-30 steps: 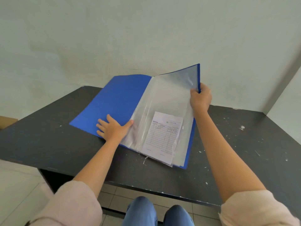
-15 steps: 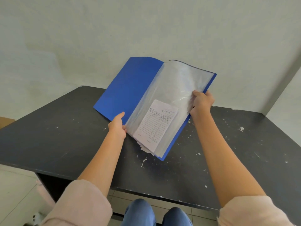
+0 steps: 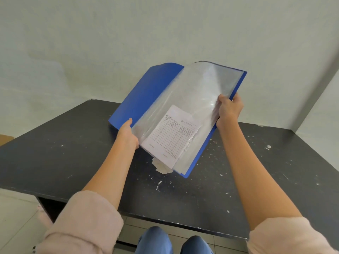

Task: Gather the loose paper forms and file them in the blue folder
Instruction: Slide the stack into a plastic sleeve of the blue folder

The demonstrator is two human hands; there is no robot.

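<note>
blue folder (image 3: 146, 99) lifted off table (image 3: 55, 153), tilted up, left hand (image 3: 128, 133) now holding it

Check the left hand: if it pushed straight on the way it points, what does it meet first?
The blue folder itself: the left hand grips its lower edge, thumb along the open cover. Beyond that probably the wall, but depth is unclear.

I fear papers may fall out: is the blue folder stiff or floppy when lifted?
Probably floppy: the blue folder has clear sleeves bowing between the left hand and right hand. Likely light, since edge grips hold it up. The paper form may slide in its glossy sleeve.
</note>
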